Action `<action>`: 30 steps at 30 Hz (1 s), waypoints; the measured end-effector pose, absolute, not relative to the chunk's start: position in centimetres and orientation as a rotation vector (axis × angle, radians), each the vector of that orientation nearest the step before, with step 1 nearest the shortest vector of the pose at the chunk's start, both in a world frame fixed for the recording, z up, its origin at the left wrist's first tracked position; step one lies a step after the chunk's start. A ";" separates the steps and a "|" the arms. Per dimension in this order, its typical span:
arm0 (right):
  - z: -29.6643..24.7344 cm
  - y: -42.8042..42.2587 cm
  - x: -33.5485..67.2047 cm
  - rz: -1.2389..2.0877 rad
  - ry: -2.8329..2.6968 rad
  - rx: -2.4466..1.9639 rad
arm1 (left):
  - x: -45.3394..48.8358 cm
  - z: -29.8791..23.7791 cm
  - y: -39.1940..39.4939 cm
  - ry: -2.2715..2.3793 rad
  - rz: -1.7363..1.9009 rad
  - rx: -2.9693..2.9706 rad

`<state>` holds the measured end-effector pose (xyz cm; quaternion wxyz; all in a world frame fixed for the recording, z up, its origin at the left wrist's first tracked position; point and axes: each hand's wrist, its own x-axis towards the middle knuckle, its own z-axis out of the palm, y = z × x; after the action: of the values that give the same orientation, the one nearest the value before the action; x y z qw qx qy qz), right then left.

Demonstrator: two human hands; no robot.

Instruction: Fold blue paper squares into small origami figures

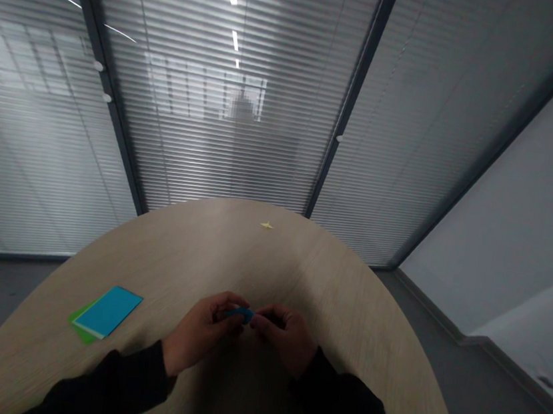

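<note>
A small piece of folded blue paper (242,313) is held between my two hands, above the near middle of the table. My left hand (209,326) pinches its left part between thumb and fingers. At its right end, the thumb and fingertips of my right hand (286,332) are closed on the paper. Fingers cover much of the piece, so its full shape cannot be made out. To the left of my hands lies a stack of blue and green paper sheets (110,311), blue on top.
The round wooden table (190,250) has a small yellow folded paper piece (267,225) near its far edge. Beyond stand glass panels with blinds (263,151) and dark frames. A white wall (522,217) rises at the right.
</note>
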<state>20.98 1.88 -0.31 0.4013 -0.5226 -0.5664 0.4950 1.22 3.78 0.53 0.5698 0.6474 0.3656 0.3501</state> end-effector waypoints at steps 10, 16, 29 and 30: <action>-0.1 2.2 21.1 1.327 -1.370 -1.270 | 1.3 1.0 3.5 0.918 0.850 1.553; -0.2 2.0 21.0 1.279 -1.387 -1.285 | 1.4 1.1 3.5 0.920 0.827 1.540; -0.5 2.2 21.1 1.247 -1.421 -1.286 | 1.4 1.1 3.5 0.884 0.840 1.493; -0.6 2.2 21.2 1.256 -1.419 -1.281 | 1.4 1.0 3.6 0.879 0.844 1.503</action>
<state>21.17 2.19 -0.58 0.4143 -0.5097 -0.5647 0.4997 1.35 3.58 0.99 0.5671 0.6397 0.3742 0.3593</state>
